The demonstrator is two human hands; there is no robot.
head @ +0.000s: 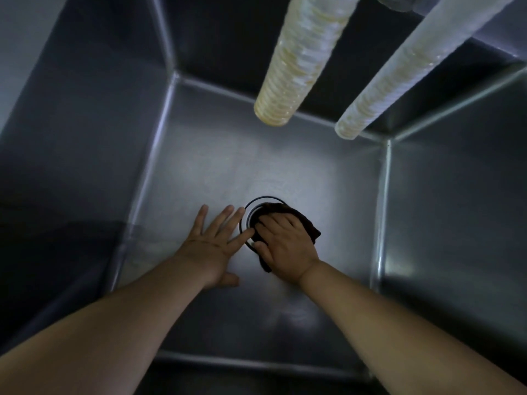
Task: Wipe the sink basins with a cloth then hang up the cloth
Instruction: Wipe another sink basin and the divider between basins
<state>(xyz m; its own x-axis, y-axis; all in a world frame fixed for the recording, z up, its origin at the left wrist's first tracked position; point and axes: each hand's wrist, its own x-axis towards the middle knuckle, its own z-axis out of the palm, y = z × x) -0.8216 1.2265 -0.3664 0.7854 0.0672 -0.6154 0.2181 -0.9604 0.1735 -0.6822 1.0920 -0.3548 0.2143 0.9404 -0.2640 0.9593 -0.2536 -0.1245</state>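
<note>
Your cloth (288, 220) is dark, bunched, sitting right on the drain ring (247, 208) at the middle of the basin floor (216, 166), covering the ring's right half; its long axis runs diagonally, from the far edge of the drain down toward you, with a tail poking out below your wrist; your right hand (286, 246) is on top of it, palm down, fingers only slightly curled and pressing it flat rather than pinching, thumb at the drain's near edge; your left hand (215, 243) is just left of the drain, fingers straight and spread, flat on the steel, holding nothing, fingertips touching or nearly touching the ring; so the cloth is under the right hand already, and the left is bracing only; judging by this, you're mid-wipe on the floor around the drain; most of the unwiped-looking floor lies away from you beyond the drain, so the next stroke likely pushes forward; two ribbed hoses (302, 61) hang above the drain's far side, well clear of the floor; basin walls (445, 218) and hanging the cloth up look like work not yet done; where it hangs isn't in view
</note>
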